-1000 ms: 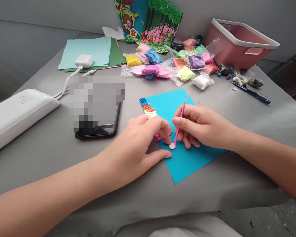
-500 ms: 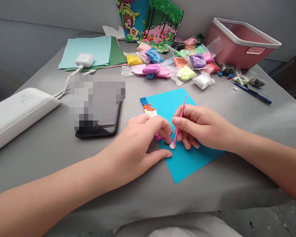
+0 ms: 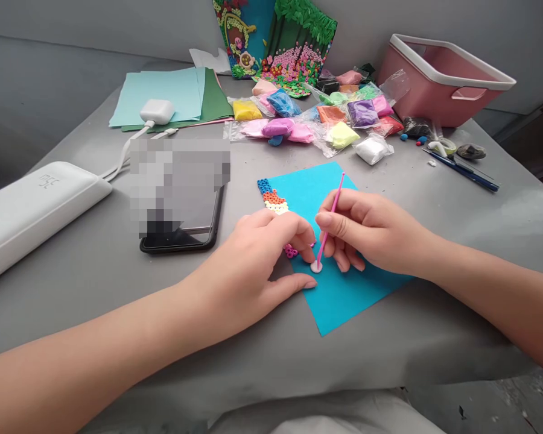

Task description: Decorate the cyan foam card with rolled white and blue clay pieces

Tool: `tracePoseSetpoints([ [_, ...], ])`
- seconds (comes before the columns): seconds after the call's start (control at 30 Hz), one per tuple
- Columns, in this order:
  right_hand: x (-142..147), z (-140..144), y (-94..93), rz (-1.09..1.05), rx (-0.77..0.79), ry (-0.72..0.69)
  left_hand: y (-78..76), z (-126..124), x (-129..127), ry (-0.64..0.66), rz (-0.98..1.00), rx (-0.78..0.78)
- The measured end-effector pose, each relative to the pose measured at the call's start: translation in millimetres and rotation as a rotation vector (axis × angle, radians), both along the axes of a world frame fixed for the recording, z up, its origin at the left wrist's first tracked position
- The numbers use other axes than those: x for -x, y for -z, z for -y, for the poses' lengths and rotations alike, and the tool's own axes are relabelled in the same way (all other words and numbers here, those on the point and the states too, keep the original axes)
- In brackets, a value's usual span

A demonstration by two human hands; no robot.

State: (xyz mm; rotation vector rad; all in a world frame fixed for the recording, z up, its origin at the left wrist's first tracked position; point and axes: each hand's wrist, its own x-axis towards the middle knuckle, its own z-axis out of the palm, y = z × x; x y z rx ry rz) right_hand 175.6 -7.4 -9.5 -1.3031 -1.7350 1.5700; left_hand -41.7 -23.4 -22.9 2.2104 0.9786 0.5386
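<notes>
Pink tool (image 3: 330, 218) tip pressed lower, white clay (image 3: 316, 266) flattened

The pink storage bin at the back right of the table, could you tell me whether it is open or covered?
Open. The pink storage bin has no lid; its white rim and inner walls show.

**Grey table against a grey wall**

A table (image 3: 95, 265) draped in a smooth grey cloth fills most of the view. Behind it runs a plain grey wall (image 3: 95, 24), evenly lit by soft light with faint shadows. At the far right edge stands something dark (image 3: 540, 141), perhaps a piece of furniture. A patch of rough, speckled floor (image 3: 511, 404) shows at the lower right.
</notes>
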Motion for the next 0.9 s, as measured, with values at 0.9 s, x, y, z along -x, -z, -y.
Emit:
tracePoseSetpoints([
  [0.9,1.3,2.0,2.3,-0.012,-0.062,-0.002,-3.1,0.2,-0.6,-0.037,-0.047,0.012],
])
